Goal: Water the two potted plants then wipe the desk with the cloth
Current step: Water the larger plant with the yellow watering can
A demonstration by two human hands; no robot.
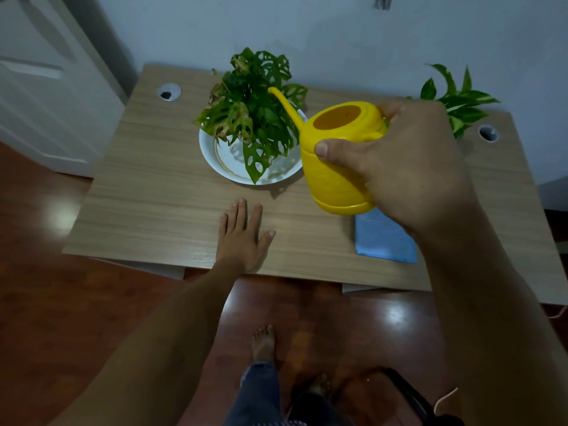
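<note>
My right hand (408,167) grips a yellow watering can (335,167) held above the wooden desk (153,195), tilted left so its thin spout points into the holey-leaved plant (252,118). That plant stands in a white pot on a white saucer (215,161) at the desk's middle back. A second plant with variegated leaves (458,99) shows at the back right, its pot hidden behind my hand. A folded blue cloth (384,241) lies near the front right edge, partly under my forearm. My left hand (242,235) rests flat on the desk, fingers spread.
Two round cable holes sit in the desk's back corners, the left hole (168,93) and the right hole (488,133). A wall runs behind the desk and a white door (40,87) stands at left. My bare feet (263,342) are on the glossy wood floor.
</note>
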